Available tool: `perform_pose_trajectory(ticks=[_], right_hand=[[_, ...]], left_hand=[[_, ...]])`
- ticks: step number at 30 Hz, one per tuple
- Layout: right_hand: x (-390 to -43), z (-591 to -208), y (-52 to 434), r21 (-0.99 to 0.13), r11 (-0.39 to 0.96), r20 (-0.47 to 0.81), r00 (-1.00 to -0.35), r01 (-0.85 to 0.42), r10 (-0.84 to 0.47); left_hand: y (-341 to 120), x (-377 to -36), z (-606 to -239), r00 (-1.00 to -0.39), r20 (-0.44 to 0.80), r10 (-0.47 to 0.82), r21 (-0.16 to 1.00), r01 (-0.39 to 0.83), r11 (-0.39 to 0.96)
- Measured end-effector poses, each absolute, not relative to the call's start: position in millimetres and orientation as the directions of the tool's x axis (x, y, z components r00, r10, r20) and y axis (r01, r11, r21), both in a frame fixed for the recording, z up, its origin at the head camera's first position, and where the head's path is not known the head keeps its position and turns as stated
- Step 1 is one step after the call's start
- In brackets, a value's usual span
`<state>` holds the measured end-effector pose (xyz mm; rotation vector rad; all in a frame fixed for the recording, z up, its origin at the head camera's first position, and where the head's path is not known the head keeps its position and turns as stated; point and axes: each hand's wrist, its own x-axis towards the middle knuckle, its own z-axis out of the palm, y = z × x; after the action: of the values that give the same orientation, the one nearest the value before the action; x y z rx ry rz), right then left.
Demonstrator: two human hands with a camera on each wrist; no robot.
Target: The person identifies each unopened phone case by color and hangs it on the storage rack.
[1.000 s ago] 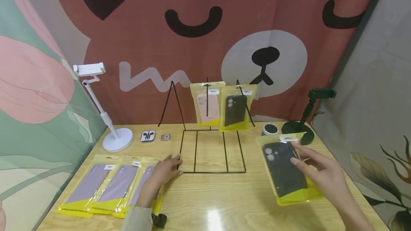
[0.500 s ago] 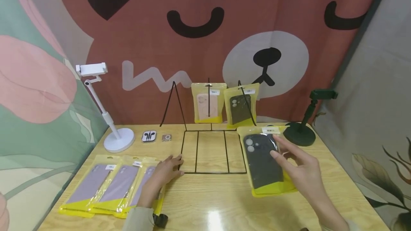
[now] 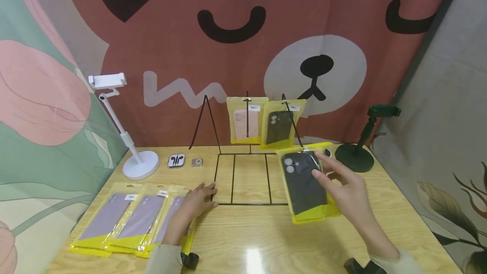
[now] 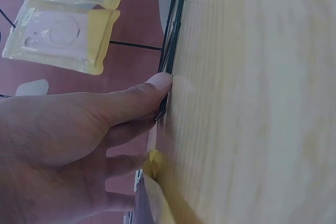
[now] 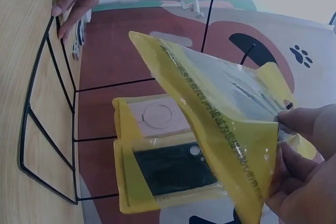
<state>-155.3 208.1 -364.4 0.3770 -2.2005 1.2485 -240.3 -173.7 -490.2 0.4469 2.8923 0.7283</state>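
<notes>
My right hand (image 3: 327,174) pinches a yellow packet with a black phone case (image 3: 304,181) and holds it tilted above the right side of a black wire rack (image 3: 249,179). In the right wrist view the thumb and fingers (image 5: 302,129) grip that packet (image 5: 220,108) by its edge. Two packets hang on the rack's hooks: a pink case (image 3: 245,121) and a black case (image 3: 279,128). My left hand (image 3: 199,198) lies flat on the table (image 3: 247,240), its fingertips (image 4: 160,85) against the front left corner of the rack's base (image 4: 176,30).
Three packets with purple cases (image 3: 125,219) lie overlapped at the front left, partly under my left wrist. A white phone stand (image 3: 138,166), an earbuds case (image 3: 176,160) and a small square device (image 3: 196,163) sit behind them. At the back right stands a dark green phone holder (image 3: 355,157).
My right hand has carried the black-case packet leftward and up from the right of the table to over the rack's right side. The left hand has stayed put.
</notes>
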Motion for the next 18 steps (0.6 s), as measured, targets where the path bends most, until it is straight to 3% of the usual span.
perform_pose_trajectory(ticks=[12,18], right_hand=[[-183.4,-366.6,198.4,-0.693,0.529,0.608,-0.792,-0.490,0.064],[-165.2,-358.0,190.3,-0.679,0.484,0.649,-0.760,-0.551,0.045]], left_hand=[[-174.8,-240.3,-487.5,-0.947,-0.033,0.319,0.463,0.268,0.845],[-175.7,-239.9,-486.9,-0.941,-0.034,0.336,0.464,0.283,0.840]])
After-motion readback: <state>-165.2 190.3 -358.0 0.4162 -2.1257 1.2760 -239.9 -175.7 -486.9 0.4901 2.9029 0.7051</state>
